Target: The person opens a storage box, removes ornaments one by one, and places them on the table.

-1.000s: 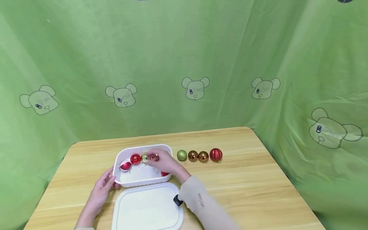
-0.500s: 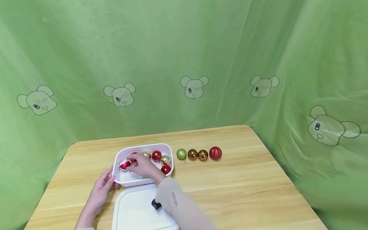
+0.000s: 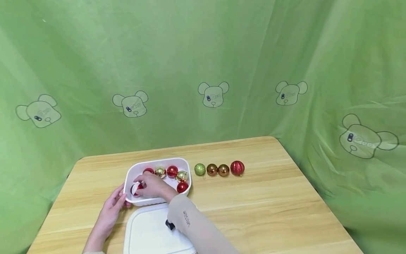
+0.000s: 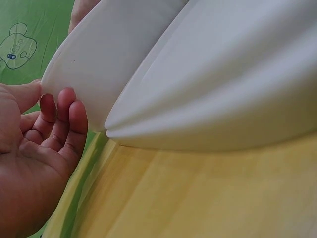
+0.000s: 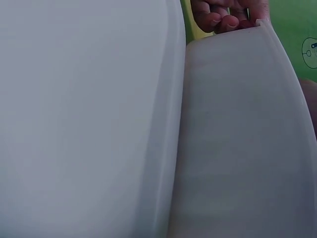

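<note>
A white plastic box (image 3: 146, 202) sits at the left of the table, holding several red and gold Christmas balls (image 3: 172, 171). My left hand (image 3: 109, 209) grips its front left corner, thumb on the rim and fingers curled against the outer wall (image 4: 94, 64). Inside the box, my right hand (image 3: 154, 185) pinches a red and white Christmas ball (image 3: 135, 189) near the left end. That ball is partly hidden by the fingers. In the right wrist view the box wall (image 5: 242, 129) hides most of the right hand, with only a sliver showing at the edge.
In front of the box lies a white lid (image 3: 152, 231), under the right forearm. To the right, a glittery green ball (image 3: 200, 169), two bronze balls (image 3: 217, 170) and a ridged red ball (image 3: 237, 168) form a row. A green curtain (image 3: 177, 70) surrounds the wooden table.
My right hand has moved left within the box, from the gold ball at the back to the red and white ball, which has turned and shifted slightly. The left hand keeps its hold.
</note>
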The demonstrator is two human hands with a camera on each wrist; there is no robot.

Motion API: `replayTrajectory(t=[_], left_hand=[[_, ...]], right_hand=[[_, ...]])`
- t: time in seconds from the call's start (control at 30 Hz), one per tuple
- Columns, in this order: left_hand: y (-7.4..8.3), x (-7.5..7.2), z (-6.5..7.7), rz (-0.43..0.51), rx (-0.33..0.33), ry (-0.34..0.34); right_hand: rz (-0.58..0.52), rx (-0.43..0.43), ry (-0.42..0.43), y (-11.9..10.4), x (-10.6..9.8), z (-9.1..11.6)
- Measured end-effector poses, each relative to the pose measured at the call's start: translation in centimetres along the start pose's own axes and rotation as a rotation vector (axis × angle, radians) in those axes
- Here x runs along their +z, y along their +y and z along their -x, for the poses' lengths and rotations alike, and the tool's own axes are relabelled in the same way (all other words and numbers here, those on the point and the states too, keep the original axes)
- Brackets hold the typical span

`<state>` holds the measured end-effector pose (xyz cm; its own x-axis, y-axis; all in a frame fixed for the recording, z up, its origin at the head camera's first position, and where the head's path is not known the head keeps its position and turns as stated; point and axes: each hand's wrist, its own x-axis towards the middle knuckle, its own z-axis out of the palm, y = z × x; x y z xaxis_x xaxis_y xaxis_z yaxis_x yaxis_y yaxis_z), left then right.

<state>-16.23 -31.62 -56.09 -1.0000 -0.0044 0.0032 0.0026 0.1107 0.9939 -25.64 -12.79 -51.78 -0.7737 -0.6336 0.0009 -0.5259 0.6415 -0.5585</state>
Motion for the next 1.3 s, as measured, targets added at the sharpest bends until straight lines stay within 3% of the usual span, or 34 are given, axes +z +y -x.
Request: replayTrajectory(t=[0.87,1.3], left_hand=[[0.33,0.02,0.29,-0.017,0.0,-0.008],[0.1,0.0,0.22,-0.015,0.005,-0.004]], right_hand=[[0.019,-0.022,-0.05,-0.24,0.37,-0.05],[0.01,-0.005,-0.019,-0.12,0.04,0.1]])
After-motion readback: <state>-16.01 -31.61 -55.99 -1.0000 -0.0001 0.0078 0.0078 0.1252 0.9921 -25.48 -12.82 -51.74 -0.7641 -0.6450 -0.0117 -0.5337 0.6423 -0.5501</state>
